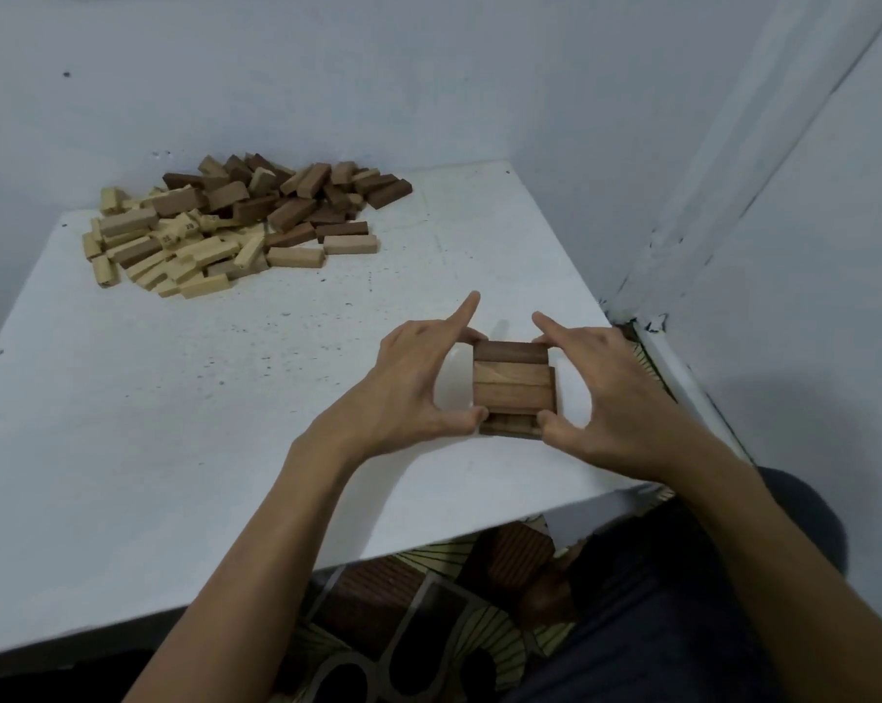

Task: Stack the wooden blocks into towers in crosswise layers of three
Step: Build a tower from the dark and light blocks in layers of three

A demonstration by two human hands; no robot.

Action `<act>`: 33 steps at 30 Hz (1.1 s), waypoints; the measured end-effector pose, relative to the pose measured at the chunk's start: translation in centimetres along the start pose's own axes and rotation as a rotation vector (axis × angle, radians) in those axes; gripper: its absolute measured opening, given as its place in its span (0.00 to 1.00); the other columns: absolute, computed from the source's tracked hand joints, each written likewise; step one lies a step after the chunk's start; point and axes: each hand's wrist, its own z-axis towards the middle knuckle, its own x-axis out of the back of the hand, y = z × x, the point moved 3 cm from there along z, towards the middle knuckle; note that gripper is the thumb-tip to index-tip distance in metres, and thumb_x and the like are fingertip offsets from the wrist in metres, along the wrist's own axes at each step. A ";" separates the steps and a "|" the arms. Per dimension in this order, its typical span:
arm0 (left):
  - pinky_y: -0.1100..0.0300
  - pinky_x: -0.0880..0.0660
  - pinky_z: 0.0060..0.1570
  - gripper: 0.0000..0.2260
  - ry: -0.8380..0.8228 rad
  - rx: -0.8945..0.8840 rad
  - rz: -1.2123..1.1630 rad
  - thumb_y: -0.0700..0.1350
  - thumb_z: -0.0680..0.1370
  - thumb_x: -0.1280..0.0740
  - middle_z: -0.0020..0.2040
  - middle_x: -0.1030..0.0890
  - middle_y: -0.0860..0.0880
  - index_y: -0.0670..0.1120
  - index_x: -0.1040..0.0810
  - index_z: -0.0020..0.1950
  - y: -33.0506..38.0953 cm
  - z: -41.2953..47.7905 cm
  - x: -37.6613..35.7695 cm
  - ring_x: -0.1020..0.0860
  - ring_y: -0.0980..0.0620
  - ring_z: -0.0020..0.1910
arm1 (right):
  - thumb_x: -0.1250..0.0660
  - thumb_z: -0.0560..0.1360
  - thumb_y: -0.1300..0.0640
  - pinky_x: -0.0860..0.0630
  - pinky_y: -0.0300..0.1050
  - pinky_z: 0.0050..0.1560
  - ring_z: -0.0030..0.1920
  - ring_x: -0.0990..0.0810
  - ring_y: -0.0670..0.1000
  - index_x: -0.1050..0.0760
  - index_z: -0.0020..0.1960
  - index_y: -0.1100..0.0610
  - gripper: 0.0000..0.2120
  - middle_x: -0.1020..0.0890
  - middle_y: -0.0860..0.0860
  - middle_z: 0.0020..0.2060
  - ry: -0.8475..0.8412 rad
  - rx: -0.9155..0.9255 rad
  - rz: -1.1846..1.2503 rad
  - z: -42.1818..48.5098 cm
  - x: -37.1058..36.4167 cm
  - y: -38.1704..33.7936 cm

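Note:
A low tower of brown wooden blocks (514,385) stands near the table's front right corner. Its top layer holds three blocks side by side, and a crosswise layer shows underneath. My left hand (418,385) presses its thumb and fingers against the tower's left side, the index finger pointing up and away. My right hand (598,393) cups the right side, thumb at the near corner. A large loose pile of light and dark wooden blocks (236,225) lies at the table's far left.
The white table (225,398) is pushed into a corner of grey walls. Its front edge runs diagonally below my forearms. A patterned floor mat (418,616) and my dark-clothed knee (682,601) show below the edge.

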 end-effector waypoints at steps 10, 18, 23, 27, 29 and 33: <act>0.55 0.47 0.74 0.46 -0.059 -0.005 0.006 0.63 0.69 0.36 0.71 0.30 0.58 0.54 0.54 0.81 0.3 0.5 -0.6 0.39 0.55 0.71 | 0.39 0.68 0.40 0.45 0.26 0.59 0.63 0.40 0.42 0.43 0.79 0.55 0.43 0.27 0.47 0.66 0.002 -0.012 0.038 -0.6 -0.4 1.3; 0.55 0.47 0.73 0.47 -0.088 -0.004 0.009 0.63 0.69 0.35 0.71 0.30 0.58 0.54 0.55 0.81 0.0 0.4 -1.2 0.38 0.53 0.71 | 0.35 0.69 0.44 0.45 0.27 0.59 0.63 0.40 0.43 0.45 0.80 0.53 0.43 0.27 0.47 0.66 -0.026 -0.012 0.027 -0.8 -1.0 1.8; 0.55 0.47 0.73 0.49 -0.110 0.011 0.000 0.60 0.70 0.29 0.75 0.34 0.58 0.56 0.56 0.81 0.1 0.6 -1.1 0.39 0.56 0.72 | 0.34 0.68 0.44 0.48 0.25 0.62 0.64 0.38 0.44 0.46 0.80 0.53 0.44 0.28 0.48 0.66 -0.042 0.011 0.037 -0.9 -1.1 2.0; 0.55 0.42 0.72 0.53 -0.171 0.028 -0.047 0.58 0.69 0.23 0.74 0.32 0.58 0.59 0.57 0.81 0.0 1.5 -1.2 0.36 0.54 0.71 | 0.29 0.68 0.42 0.39 0.40 0.65 0.68 0.36 0.46 0.51 0.80 0.47 0.48 0.30 0.45 0.69 -0.088 -0.012 0.126 -0.6 -0.6 2.0; 0.54 0.39 0.71 0.53 -0.197 0.025 -0.073 0.56 0.69 0.22 0.71 0.29 0.58 0.59 0.57 0.81 -0.1 2.0 -1.5 0.33 0.54 0.69 | 0.26 0.68 0.41 0.36 0.44 0.65 0.68 0.35 0.45 0.53 0.80 0.44 0.50 0.31 0.43 0.69 -0.119 -0.025 0.160 -0.3 -0.6 2.0; 0.57 0.35 0.68 0.53 -0.213 0.009 -0.093 0.53 0.69 0.21 0.68 0.26 0.57 0.58 0.56 0.81 -0.1 2.4 -1.8 0.29 0.55 0.66 | 0.25 0.69 0.42 0.31 0.45 0.65 0.65 0.30 0.46 0.53 0.80 0.44 0.50 0.28 0.41 0.66 -0.160 -0.020 0.178 0.1 -0.9 2.3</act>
